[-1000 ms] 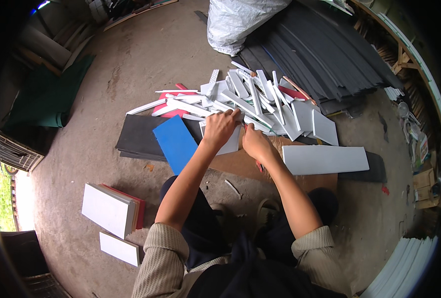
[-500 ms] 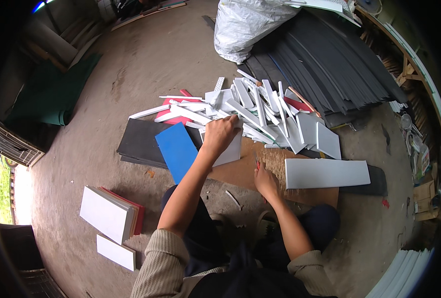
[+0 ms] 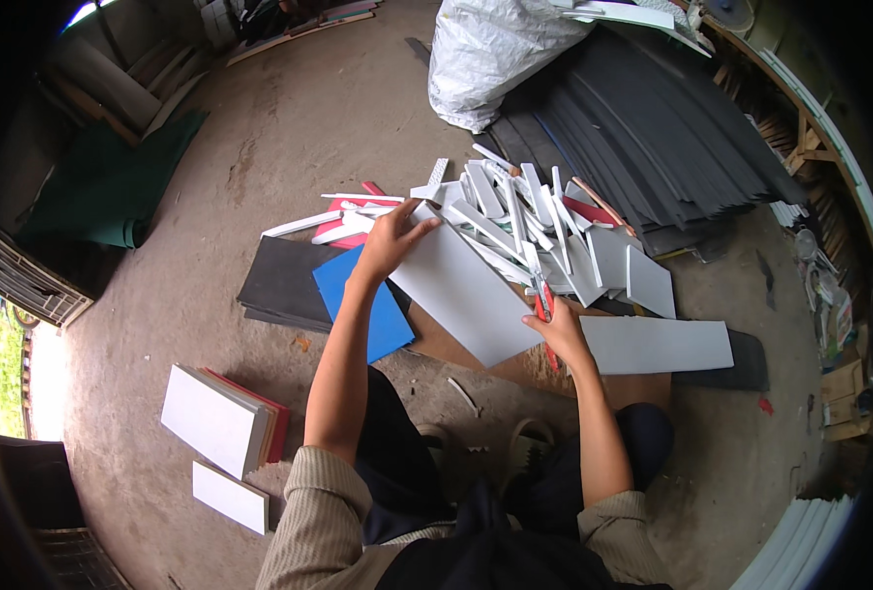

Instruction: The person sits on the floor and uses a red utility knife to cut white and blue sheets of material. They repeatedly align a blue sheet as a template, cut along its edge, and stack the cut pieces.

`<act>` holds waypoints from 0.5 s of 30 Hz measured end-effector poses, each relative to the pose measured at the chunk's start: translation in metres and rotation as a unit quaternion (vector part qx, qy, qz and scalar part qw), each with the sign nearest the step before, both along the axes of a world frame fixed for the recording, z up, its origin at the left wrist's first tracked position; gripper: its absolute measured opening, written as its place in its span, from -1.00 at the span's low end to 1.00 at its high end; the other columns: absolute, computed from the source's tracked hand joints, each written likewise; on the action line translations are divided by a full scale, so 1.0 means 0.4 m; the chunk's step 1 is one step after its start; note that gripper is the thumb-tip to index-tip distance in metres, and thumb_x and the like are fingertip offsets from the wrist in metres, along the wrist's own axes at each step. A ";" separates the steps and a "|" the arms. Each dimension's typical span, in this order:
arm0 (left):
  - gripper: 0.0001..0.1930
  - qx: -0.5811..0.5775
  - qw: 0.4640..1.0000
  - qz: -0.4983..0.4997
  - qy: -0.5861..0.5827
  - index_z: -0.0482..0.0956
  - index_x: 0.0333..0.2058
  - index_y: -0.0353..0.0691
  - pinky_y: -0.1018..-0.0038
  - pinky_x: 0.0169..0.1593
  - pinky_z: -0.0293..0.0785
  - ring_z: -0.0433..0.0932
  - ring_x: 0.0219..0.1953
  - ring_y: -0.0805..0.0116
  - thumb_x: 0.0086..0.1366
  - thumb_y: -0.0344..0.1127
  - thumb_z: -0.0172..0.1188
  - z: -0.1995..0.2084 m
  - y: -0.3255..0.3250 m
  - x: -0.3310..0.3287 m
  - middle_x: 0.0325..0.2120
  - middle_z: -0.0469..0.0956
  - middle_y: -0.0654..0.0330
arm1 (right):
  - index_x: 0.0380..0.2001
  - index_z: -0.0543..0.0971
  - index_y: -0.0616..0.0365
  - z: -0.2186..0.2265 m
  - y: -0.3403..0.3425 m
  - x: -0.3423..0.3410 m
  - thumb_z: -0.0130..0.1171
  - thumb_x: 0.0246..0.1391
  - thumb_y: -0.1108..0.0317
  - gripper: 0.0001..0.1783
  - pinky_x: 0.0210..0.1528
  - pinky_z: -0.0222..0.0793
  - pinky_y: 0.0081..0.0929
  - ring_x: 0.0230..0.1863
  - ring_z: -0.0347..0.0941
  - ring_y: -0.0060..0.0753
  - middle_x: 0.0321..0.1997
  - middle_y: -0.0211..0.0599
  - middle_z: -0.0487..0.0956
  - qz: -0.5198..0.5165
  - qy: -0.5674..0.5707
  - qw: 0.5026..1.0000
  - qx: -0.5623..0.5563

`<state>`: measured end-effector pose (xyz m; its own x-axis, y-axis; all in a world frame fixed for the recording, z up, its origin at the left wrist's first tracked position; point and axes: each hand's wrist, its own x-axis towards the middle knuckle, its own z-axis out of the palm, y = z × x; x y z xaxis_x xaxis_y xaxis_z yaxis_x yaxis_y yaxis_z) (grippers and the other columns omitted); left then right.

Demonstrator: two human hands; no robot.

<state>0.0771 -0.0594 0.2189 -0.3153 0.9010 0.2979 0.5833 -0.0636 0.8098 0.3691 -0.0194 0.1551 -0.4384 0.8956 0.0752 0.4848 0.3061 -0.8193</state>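
A white foam-like sheet (image 3: 466, 295) slants across the space between my hands, above a brown board (image 3: 446, 344). My left hand (image 3: 393, 243) grips its far left end, thumb on top. My right hand (image 3: 561, 329) is closed round a red-handled tool (image 3: 546, 298) with a grey metal end pointing away; its exact kind is unclear. My right thumb lies at the sheet's near right edge. Beyond the sheet spreads a heap of white offcuts (image 3: 515, 211). Another white sheet (image 3: 658, 345) rests right of my right hand. A blue sheet (image 3: 362, 305) lies beside my left forearm.
Black sheets (image 3: 284, 280) lie on the left, with a stack of white and red sheets (image 3: 215, 421) nearer me. A white sack (image 3: 495, 59) and a large stack of dark sheets (image 3: 643, 118) stand at the back. A green roll (image 3: 112, 197) is far left.
My left hand has lifted the white sheet from beside the heap and swung it out left and lengthwise. My right hand has moved right and up to its near end with the red-handled tool.
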 end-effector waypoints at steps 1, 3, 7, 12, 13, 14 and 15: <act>-0.50 0.008 1.000 0.001 -0.016 0.41 -0.15 -0.37 0.47 -0.33 0.38 0.49 -0.45 0.36 0.07 -0.06 0.19 -0.008 0.003 0.001 -0.47 0.52 0.03 | -0.43 0.42 0.28 -0.008 -0.007 0.005 0.30 -0.26 0.24 -0.61 -0.34 0.27 -0.36 -0.48 0.37 -0.20 -0.53 -0.19 0.44 -0.007 0.015 1.000 -0.025; -0.51 0.051 0.998 -0.002 -0.030 0.41 -0.15 -0.36 0.49 -0.34 0.37 0.48 -0.44 0.39 0.07 -0.08 0.20 -0.013 0.007 -0.005 -0.46 0.52 0.04 | -0.47 0.42 0.26 -0.009 -0.017 0.009 0.30 -0.26 0.27 -0.66 -0.37 0.26 -0.43 -0.51 0.34 -0.33 -0.57 -0.27 0.43 -0.021 0.049 0.997 -0.056; -0.50 0.070 0.997 0.000 -0.036 0.40 -0.15 -0.33 0.47 -0.29 0.34 0.46 -0.37 0.39 0.03 -0.08 0.23 -0.006 -0.006 0.002 -0.42 0.50 0.06 | -0.59 0.36 0.12 -0.004 -0.036 0.017 0.27 -0.21 0.35 -0.75 -0.47 0.15 -0.58 -0.56 0.19 -0.61 -0.61 -0.49 0.31 -0.046 0.132 0.984 -0.108; -0.25 0.043 0.959 0.099 0.262 0.25 0.04 -0.15 0.10 0.08 0.01 0.22 0.02 0.17 -0.14 -0.02 0.30 -0.017 -0.028 0.042 -0.08 0.29 0.11 | -0.62 0.35 0.09 -0.034 -0.048 0.006 0.26 -0.18 0.28 -0.73 -0.52 0.14 -0.57 -0.61 0.17 -0.64 -0.64 -0.53 0.30 -0.106 0.242 0.950 -0.166; -0.21 0.029 0.950 0.129 0.284 0.19 0.08 -0.13 0.07 0.07 0.01 0.15 0.07 0.14 -0.13 -0.01 0.30 -0.039 -0.024 0.056 -0.01 0.21 0.10 | -0.63 0.34 0.08 -0.056 -0.049 -0.009 0.25 -0.17 0.29 -0.73 -0.52 0.13 -0.57 -0.62 0.16 -0.64 -0.65 -0.53 0.29 -0.128 0.254 0.939 -0.193; -0.17 0.014 0.940 0.156 0.304 0.12 0.11 -0.11 0.03 0.06 0.01 0.09 0.11 0.12 -0.13 0.01 0.29 -0.066 -0.018 0.070 0.06 0.12 0.09 | -0.63 0.33 0.08 -0.081 -0.051 -0.023 0.25 -0.16 0.29 -0.73 -0.53 0.13 -0.56 -0.62 0.15 -0.64 -0.65 -0.53 0.28 -0.152 0.264 0.927 -0.219; -0.13 -0.009 0.939 0.134 0.316 0.05 0.14 -0.10 -0.06 0.07 -0.03 0.00 0.16 0.05 -0.12 0.01 0.29 -0.108 -0.012 0.076 0.10 0.01 0.03 | -0.64 0.31 0.08 -0.115 -0.049 -0.041 0.23 -0.14 0.29 -0.72 -0.54 0.14 -0.54 -0.62 0.16 -0.64 -0.64 -0.51 0.29 -0.173 0.270 0.924 -0.209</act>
<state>0.1076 -0.0642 0.1758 -0.2967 0.8216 0.4868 0.9407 0.1638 0.2970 0.3528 -0.0390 0.1089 -0.1199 0.9753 -0.1854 -0.0195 -0.1891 -0.9818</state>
